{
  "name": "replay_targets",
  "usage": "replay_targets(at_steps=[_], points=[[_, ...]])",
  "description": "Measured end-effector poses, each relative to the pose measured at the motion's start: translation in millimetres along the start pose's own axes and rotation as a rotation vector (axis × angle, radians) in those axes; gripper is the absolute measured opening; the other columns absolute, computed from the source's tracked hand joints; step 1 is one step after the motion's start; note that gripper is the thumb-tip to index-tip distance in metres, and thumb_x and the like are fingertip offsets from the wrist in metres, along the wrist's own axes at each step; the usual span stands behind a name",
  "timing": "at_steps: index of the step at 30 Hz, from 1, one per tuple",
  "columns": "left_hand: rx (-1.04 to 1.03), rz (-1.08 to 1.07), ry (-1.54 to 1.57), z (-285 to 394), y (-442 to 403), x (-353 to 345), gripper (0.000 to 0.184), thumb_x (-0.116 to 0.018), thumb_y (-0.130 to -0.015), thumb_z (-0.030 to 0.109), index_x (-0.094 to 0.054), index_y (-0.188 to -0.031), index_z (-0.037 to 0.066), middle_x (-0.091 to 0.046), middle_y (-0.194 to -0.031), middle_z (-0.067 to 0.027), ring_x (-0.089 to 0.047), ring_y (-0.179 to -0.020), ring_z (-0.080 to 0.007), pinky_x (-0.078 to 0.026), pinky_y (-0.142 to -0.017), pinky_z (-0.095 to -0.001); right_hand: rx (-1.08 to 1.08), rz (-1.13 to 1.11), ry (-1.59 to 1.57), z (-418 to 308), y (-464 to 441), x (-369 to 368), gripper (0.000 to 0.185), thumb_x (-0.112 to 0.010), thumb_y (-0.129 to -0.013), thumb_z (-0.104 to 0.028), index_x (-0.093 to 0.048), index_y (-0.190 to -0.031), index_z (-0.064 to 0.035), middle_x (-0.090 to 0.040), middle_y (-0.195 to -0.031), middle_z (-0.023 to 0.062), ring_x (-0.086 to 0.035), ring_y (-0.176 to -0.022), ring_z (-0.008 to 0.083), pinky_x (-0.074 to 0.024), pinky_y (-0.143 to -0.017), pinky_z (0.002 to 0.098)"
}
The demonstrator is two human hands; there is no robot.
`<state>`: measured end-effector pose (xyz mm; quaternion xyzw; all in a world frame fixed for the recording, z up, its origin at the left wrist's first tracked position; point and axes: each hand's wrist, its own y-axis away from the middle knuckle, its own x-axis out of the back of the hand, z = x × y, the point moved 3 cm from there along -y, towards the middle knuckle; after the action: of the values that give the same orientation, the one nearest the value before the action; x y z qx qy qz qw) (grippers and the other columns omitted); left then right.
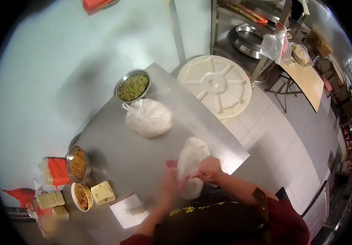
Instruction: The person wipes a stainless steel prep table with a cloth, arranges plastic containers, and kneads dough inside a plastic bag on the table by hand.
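Near the front right edge of the steel table lies a long white bundle (pixel 193 153), rice or dough by its look; I cannot tell which. A smaller rounded white part (pixel 193 188) shows below my hands. My right hand (pixel 209 169) is closed on the bundle's right side, at its narrow middle. On the other side, my left hand (pixel 172 179) is smeared by motion and its fingers are unclear. Something pinkish red (pixel 172 163) shows beside it. Farther up the table sits a clear plastic bag (pixel 149 118) of white stuff, its top gathered.
A metal bowl of chopped greens (pixel 133 86) stands at the table's far corner. On the left are a metal bowl (pixel 78 164), a patterned bowl (pixel 82 197), a yellowish box (pixel 102 192) and a white board (pixel 122 214). A large round lid (pixel 214 85) lies beyond the right edge.
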<state>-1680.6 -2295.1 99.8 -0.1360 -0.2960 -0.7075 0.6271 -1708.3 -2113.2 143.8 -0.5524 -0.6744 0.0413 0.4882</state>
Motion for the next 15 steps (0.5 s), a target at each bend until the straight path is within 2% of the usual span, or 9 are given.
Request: replay_targets(at_steps=[1,3,4,5,7,8,10,12,15], points=[[0.005,0.006,0.000,7.2,-3.1,-0.5,0.050,-0.067,-0.077,0.033,-0.048,-0.113,0.003,-0.059,-0.100,-0.0162,-0.056,-0.094,-0.0327,-0.045,-0.081,-0.0408,-0.266,0.035,-0.125,18.2,39.9,-17.1,0.027,-0.067,-0.080,-0.028,-0.056,-0.063,-0.0102,-0.053,-0.058,0.0071,-0.054,-0.053,0.0227,-0.0422,-0.049,0.0343],[-0.270,0.062,-0.161,27.1,-7.9,-0.2,0.062,-0.068,-0.077,0.032,-0.041,-0.124,0.003,-0.050,-0.121,-0.0195,-0.047,-0.111,-0.0351,-0.038,-0.094,-0.0425,-0.552,0.064,-0.261,21.4,78.1,-41.4,0.027,-0.065,-0.083,-0.024,-0.055,-0.063,-0.0075,-0.053,-0.059,0.0090,-0.054,-0.053,0.0198,-0.0421,-0.050,0.0329],[-0.370,0.105,-0.315,12.8,-15.7,-13.1,0.066,-0.067,-0.078,0.029,-0.037,-0.131,0.004,-0.039,-0.131,-0.0207,-0.036,-0.123,-0.0375,-0.030,-0.101,-0.0433,-0.703,0.090,-0.364,26.8,91.4,-51.6,0.027,-0.063,-0.085,-0.022,-0.055,-0.065,-0.0047,-0.052,-0.059,0.0107,-0.053,-0.054,0.0179,-0.0420,-0.051,0.0323],[-0.372,0.106,-0.313,18.8,-23.9,-15.6,0.066,-0.067,-0.078,0.029,-0.037,-0.131,0.004,-0.039,-0.131,-0.0207,-0.036,-0.123,-0.0375,-0.030,-0.101,-0.0433,-0.851,0.115,-0.465,30.4,95.8,-55.9,0.027,-0.061,-0.087,-0.019,-0.055,-0.066,-0.0019,-0.051,-0.059,0.0124,-0.052,-0.054,0.0160,-0.0419,-0.051,0.0317],[-0.415,0.020,-0.363,32.8,-50.7,-25.0,0.064,-0.060,-0.082,0.030,-0.034,-0.136,0.009,-0.038,-0.136,-0.0173,-0.033,-0.127,-0.0383,-0.028,-0.102,-0.0478,-0.839,0.152,-0.538,35.5,98.6,-60.2,0.028,-0.060,-0.087,-0.022,-0.056,-0.070,-0.0011,-0.051,-0.060,0.0131,-0.051,-0.056,0.0168,-0.0424,-0.053,0.0322],[-0.413,0.012,-0.367,35.3,-59.4,-31.2,0.064,-0.060,-0.082,0.030,-0.034,-0.136,0.009,-0.038,-0.136,-0.0173,-0.033,-0.127,-0.0383,-0.028,-0.102,-0.0478,-0.904,0.069,-0.503,38.1,98.8,-60.6,0.026,-0.058,-0.088,-0.021,-0.057,-0.073,-0.0009,-0.052,-0.062,0.0142,-0.053,-0.056,0.0197,-0.0433,-0.054,0.0336],[-0.634,-0.035,-0.686,43.6,-71.4,-54.5,0.061,-0.053,-0.086,0.040,-0.034,-0.140,0.018,-0.036,-0.142,-0.0108,-0.031,-0.131,-0.0333,-0.020,-0.106,-0.0542,-0.977,-0.017,-0.479,47.6,106.1,-67.1,0.024,-0.056,-0.089,-0.021,-0.057,-0.076,-0.0008,-0.053,-0.064,0.0154,-0.054,-0.056,0.0225,-0.0442,-0.055,0.0349],[-0.687,-0.052,-0.742,50.3,-83.2,-76.8,0.057,-0.052,-0.087,0.040,-0.037,-0.139,0.020,-0.037,-0.141,-0.0074,-0.031,-0.132,-0.0326,-0.022,-0.104,-0.0549,-0.962,-0.028,-0.309,65.3,125.4,-76.3,0.025,-0.053,-0.087,-0.025,-0.064,-0.083,-0.0033,-0.061,-0.077,0.0219,-0.061,-0.066,0.0327,-0.0480,-0.061,0.0385],[-0.704,-0.076,-0.679,62.7,-103.9,-99.2,0.051,-0.052,-0.086,0.039,-0.044,-0.134,0.024,-0.041,-0.139,-0.0027,-0.032,-0.131,-0.0323,-0.025,-0.101,-0.0562,-1.045,-0.023,-0.304,81.0,142.4,-82.2,0.030,-0.048,-0.089,-0.026,-0.059,-0.078,-0.0011,-0.058,-0.075,0.0243,-0.057,-0.065,0.0388,-0.0466,-0.060,0.0418]])
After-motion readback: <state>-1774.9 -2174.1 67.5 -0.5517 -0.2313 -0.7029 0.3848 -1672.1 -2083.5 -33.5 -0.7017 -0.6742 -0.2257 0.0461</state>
